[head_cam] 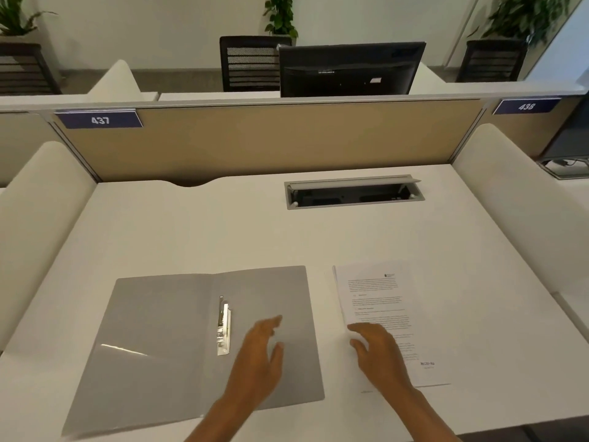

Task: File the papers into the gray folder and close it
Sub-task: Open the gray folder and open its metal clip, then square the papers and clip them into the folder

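Folder (159, 339) lies open on the table (223, 224) — left hand (259, 362) spread above its right flap, holding nothing. Right hand (377, 352), fingers loose and empty, rests on the papers (379, 298) — clip (224, 327) left of both.

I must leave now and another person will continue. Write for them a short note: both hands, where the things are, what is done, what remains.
Left hand: open, empty, over the right half of the gray folder, blurred.
Right hand: open, fingers spread on the lower left part of the papers, no grasp yet.
Folder: lies open and flat on the desk, metal clip by the spine. Papers lie on the desk, right of the folder, apart from it.
Done: folder opened.
Left: put the papers into the folder, fix them under the clip, close it.
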Motion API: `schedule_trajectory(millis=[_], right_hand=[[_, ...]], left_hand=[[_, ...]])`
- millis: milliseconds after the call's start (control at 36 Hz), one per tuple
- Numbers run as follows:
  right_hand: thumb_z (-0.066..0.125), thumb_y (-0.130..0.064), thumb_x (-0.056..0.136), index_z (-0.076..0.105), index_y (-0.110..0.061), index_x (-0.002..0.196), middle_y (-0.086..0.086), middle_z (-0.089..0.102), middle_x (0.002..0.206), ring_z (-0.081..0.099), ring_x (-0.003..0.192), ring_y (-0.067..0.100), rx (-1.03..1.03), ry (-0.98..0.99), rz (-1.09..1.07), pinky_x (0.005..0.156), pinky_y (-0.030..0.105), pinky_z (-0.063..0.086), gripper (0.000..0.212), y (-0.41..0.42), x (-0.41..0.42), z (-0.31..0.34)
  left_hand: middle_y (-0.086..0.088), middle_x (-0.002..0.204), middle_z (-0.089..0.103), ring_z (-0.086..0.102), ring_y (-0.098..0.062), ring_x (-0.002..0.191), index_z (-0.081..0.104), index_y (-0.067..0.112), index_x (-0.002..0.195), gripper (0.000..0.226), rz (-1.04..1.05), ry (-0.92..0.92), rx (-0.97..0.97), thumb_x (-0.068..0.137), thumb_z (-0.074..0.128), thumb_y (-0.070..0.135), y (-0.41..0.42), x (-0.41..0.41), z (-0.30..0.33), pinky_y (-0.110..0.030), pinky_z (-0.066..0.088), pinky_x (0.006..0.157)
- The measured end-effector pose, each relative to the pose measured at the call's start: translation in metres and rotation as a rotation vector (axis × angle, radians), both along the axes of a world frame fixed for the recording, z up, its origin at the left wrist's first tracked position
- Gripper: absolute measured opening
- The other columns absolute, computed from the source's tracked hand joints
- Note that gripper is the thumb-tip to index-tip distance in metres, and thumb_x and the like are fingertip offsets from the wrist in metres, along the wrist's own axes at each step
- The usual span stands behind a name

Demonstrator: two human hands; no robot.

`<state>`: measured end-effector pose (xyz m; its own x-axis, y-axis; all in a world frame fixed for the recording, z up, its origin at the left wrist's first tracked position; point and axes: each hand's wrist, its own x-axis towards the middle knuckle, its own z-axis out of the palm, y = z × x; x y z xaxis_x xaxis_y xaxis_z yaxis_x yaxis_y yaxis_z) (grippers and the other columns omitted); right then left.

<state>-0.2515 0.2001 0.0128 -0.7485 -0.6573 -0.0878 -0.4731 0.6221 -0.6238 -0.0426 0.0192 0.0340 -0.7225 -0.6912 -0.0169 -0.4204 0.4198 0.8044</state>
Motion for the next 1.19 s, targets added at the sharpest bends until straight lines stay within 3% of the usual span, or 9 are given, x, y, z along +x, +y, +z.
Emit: schedule_trajectory(millis=[111, 167, 222, 306, 528, 750, 944, 1056, 1194], right_hand=[[0.082, -0.003, 0.083, 0.073, -0.017, 0.122, 0.004, 0.072, 0.125, 0.064, 0.12, 0.028, 0.11, 0.018, -0.034, 0.105, 0.04, 0.052, 0.042, 0.023, -0.037, 0.005], [0.083, -0.005, 0.083, 0.069, -0.016, 0.129, 0.004, 0.068, 0.131, 0.06, 0.125, 0.028, 0.176, 0.015, -0.031, 0.106, 0.042, 0.051, 0.05, 0.034, -0.053, 0.007], [0.084, -0.011, 0.082, 0.064, -0.016, 0.136, 0.002, 0.063, 0.136, 0.056, 0.128, 0.025, 0.246, 0.022, -0.019, 0.106, 0.039, 0.05, 0.057, 0.046, -0.064, 0.008], [0.086, -0.024, 0.082, 0.06, -0.019, 0.139, -0.003, 0.057, 0.14, 0.052, 0.13, 0.021, 0.343, 0.042, 0.035, 0.104, 0.036, 0.048, 0.063, 0.057, -0.075, 0.005], [0.078, -0.043, 0.087, 0.053, -0.026, 0.144, -0.009, 0.045, 0.146, 0.049, 0.132, 0.014, 0.414, 0.122, 0.098, 0.101, 0.031, 0.05, 0.065, 0.057, -0.079, 0.005], [0.075, -0.04, 0.09, 0.049, -0.029, 0.139, -0.008, 0.045, 0.145, 0.048, 0.128, 0.013, 0.465, 0.158, 0.178, 0.091, 0.028, 0.053, 0.057, 0.053, -0.084, 0.011], [0.073, -0.032, 0.091, 0.048, -0.028, 0.136, -0.007, 0.043, 0.147, 0.046, 0.128, 0.016, 0.459, 0.142, 0.225, 0.09, 0.031, 0.05, 0.052, 0.052, -0.087, 0.011], [0.073, -0.029, 0.092, 0.048, -0.027, 0.136, -0.006, 0.044, 0.148, 0.047, 0.128, 0.017, 0.453, 0.119, 0.229, 0.093, 0.033, 0.05, 0.051, 0.052, -0.089, 0.011], [0.068, -0.03, 0.096, 0.045, -0.028, 0.138, -0.006, 0.04, 0.153, 0.044, 0.132, 0.018, 0.429, 0.104, 0.25, 0.095, 0.033, 0.046, 0.049, 0.055, -0.09, 0.009]], left_hand=[[0.007, 0.126, 0.066, 0.066, -0.012, 0.105, 0.051, 0.041, 0.129, 0.048, 0.004, -0.082, 0.318, 0.097, 0.064, 0.008, 0.047, -0.033, -0.003, -0.025, 0.056, 0.096], [0.008, 0.127, 0.064, 0.067, -0.01, 0.105, 0.053, 0.041, 0.129, 0.042, 0.042, -0.129, 0.472, 0.099, 0.064, 0.015, 0.063, -0.05, -0.001, -0.011, 0.054, 0.083], [0.015, 0.128, 0.06, 0.063, 0.0, 0.105, 0.052, 0.038, 0.137, 0.041, 0.077, -0.163, 0.603, 0.1, 0.063, 0.025, 0.077, -0.067, 0.0, -0.009, 0.055, 0.077], [0.012, 0.138, 0.056, 0.06, 0.0, 0.11, 0.046, 0.035, 0.145, 0.048, 0.125, -0.195, 0.691, 0.101, 0.064, 0.03, 0.091, -0.09, 0.0, -0.028, 0.056, 0.095], [0.004, 0.158, 0.047, 0.049, -0.017, 0.141, 0.037, 0.031, 0.156, 0.062, 0.331, -0.123, 0.77, 0.1, 0.065, 0.034, 0.099, -0.14, 0.0, -0.036, 0.043, 0.112], [-0.001, 0.167, 0.037, 0.04, -0.024, 0.151, 0.031, 0.03, 0.16, 0.072, 0.397, -0.088, 0.677, 0.098, 0.067, 0.04, 0.07, -0.182, -0.009, -0.043, 0.04, 0.117], [-0.008, 0.169, 0.03, 0.032, -0.028, 0.155, 0.028, 0.022, 0.163, 0.082, 0.341, -0.209, 0.448, 0.095, 0.07, 0.042, 0.027, -0.216, -0.008, -0.048, 0.035, 0.125], [-0.006, 0.168, 0.033, 0.019, -0.03, 0.159, 0.023, 0.019, 0.164, 0.086, 0.272, -0.302, 0.322, 0.095, 0.068, 0.045, 0.016, -0.228, -0.013, -0.049, 0.028, 0.126], [-0.004, 0.166, 0.039, 0.019, -0.031, 0.158, 0.022, 0.02, 0.165, 0.087, 0.252, -0.34, 0.26, 0.096, 0.068, 0.045, 0.013, -0.236, -0.019, -0.05, 0.029, 0.124]])
